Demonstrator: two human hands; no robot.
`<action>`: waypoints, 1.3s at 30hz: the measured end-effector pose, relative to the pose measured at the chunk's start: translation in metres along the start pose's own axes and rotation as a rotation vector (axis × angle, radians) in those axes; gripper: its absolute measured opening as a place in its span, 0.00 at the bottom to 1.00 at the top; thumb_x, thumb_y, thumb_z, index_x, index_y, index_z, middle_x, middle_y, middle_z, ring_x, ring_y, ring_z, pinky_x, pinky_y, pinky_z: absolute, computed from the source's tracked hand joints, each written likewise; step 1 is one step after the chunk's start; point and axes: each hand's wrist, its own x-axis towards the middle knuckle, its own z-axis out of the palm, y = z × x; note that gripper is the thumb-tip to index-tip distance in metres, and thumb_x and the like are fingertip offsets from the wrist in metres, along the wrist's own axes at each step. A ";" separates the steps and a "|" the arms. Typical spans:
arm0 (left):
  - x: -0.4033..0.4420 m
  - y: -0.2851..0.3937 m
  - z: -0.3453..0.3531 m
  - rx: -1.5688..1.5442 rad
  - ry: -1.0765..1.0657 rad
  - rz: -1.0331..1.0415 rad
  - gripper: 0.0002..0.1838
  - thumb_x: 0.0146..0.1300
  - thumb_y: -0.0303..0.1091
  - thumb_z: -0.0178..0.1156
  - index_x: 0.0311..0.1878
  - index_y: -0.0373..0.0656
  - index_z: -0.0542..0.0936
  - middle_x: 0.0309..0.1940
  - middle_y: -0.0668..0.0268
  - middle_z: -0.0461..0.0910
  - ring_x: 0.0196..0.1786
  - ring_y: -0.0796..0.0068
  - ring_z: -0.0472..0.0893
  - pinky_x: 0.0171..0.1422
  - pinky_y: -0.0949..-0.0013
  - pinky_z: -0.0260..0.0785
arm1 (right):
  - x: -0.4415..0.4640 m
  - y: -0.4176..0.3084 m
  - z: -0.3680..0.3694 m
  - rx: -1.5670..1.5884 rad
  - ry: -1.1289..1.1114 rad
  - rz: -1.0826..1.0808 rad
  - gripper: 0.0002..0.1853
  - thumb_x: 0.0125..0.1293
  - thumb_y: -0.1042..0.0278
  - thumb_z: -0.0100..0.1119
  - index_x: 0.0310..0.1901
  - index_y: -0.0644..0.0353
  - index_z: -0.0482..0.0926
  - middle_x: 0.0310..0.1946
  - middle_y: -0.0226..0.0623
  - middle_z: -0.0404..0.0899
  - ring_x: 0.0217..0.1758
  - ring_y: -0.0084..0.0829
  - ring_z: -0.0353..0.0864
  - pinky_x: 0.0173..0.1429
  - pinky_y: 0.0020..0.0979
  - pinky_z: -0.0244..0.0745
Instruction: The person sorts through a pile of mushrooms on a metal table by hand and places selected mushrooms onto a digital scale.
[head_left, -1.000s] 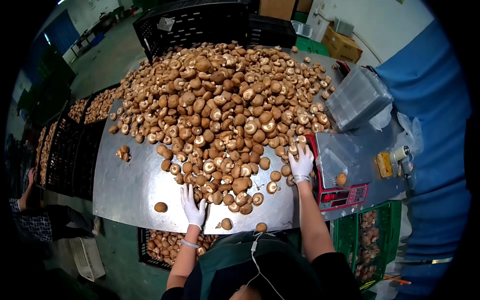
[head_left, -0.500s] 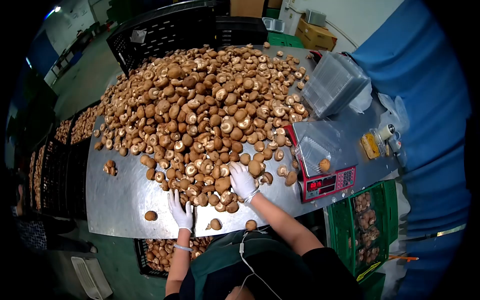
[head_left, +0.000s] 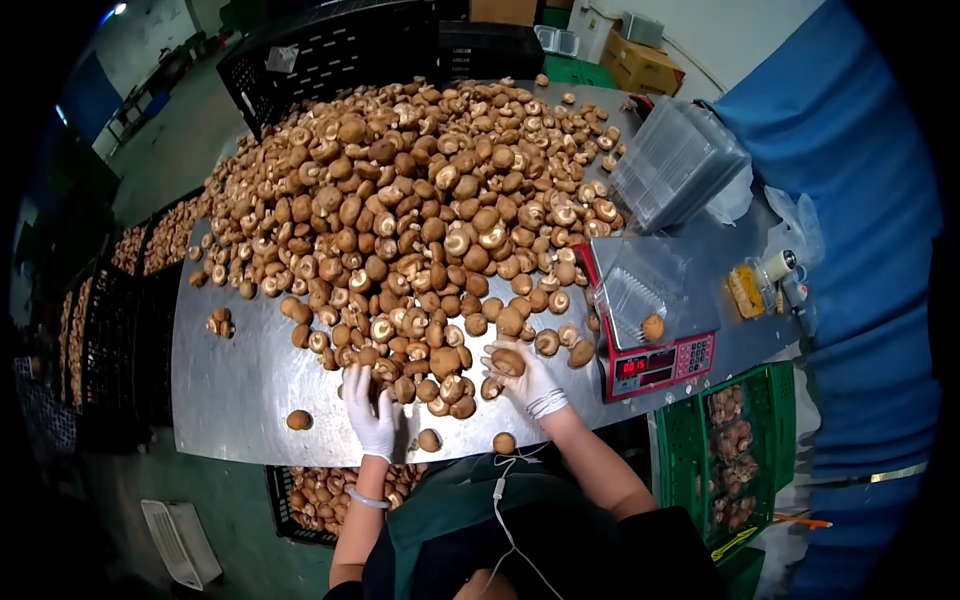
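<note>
A big heap of brown shiitake mushrooms [head_left: 400, 200] covers much of the metal table [head_left: 230, 400]. At the heap's front edge, my gloved left hand [head_left: 372, 415] has its fingers stretched and the thumb apart, close against several mushrooms. My gloved right hand [head_left: 532, 385] is closed around a single mushroom [head_left: 507, 362], just right of the heap. Loose mushrooms lie between the hands and along the table's near edge. To the right, a clear plastic tray [head_left: 630, 290] with one mushroom in it sits on a red digital scale [head_left: 660, 367].
Stacked clear trays [head_left: 675, 165] stand behind the scale. A yellow item [head_left: 745, 291] and a white roll [head_left: 780, 264] lie at the right. Black crates [head_left: 320, 60] border the back. Below are a mushroom-filled crate [head_left: 285, 515] and a green crate [head_left: 685, 460] with packed trays.
My right hand has drawn back from the heap to the right and now has a mushroom in it. My left hand has shifted only slightly, its thumb and fingers still apart.
</note>
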 end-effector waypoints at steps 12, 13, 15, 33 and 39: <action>0.012 0.072 0.028 -0.250 -0.675 0.116 0.27 0.58 0.37 0.62 0.59 0.40 0.69 0.63 0.52 0.67 0.67 0.54 0.63 0.71 0.57 0.53 | -0.036 0.015 0.060 -0.157 -0.067 0.236 0.32 0.71 0.39 0.35 0.58 0.61 0.69 0.50 0.43 0.75 0.54 0.36 0.76 0.57 0.38 0.74; 0.009 0.073 0.022 -0.466 -0.669 -0.151 0.24 0.59 0.36 0.62 0.56 0.41 0.69 0.61 0.55 0.69 0.61 0.60 0.69 0.57 0.65 0.63 | -0.030 0.008 0.054 -0.369 -0.117 0.130 0.30 0.70 0.41 0.39 0.57 0.61 0.70 0.51 0.43 0.75 0.53 0.36 0.76 0.54 0.37 0.75; 0.006 0.080 0.011 -0.925 -0.560 -0.594 0.17 0.60 0.32 0.62 0.50 0.43 0.69 0.54 0.62 0.73 0.49 0.79 0.75 0.33 0.84 0.68 | -0.010 -0.018 0.046 -1.144 0.041 -0.305 0.24 0.67 0.50 0.53 0.53 0.63 0.73 0.50 0.45 0.74 0.49 0.38 0.77 0.50 0.34 0.74; -0.011 0.068 -0.023 -1.194 -0.555 -0.925 0.23 0.68 0.34 0.53 0.64 0.42 0.64 0.53 0.62 0.72 0.50 0.75 0.76 0.53 0.72 0.73 | 0.002 -0.032 0.041 -0.215 0.051 0.023 0.28 0.73 0.43 0.31 0.55 0.59 0.68 0.40 0.45 0.80 0.30 0.25 0.77 0.31 0.21 0.71; -0.012 0.073 -0.028 -1.453 -0.634 -1.065 0.26 0.71 0.49 0.44 0.66 0.44 0.61 0.56 0.63 0.71 0.56 0.72 0.74 0.54 0.68 0.73 | -0.040 -0.008 0.101 -1.257 -0.259 -0.424 0.22 0.62 0.60 0.58 0.56 0.60 0.72 0.44 0.42 0.79 0.49 0.34 0.79 0.55 0.31 0.72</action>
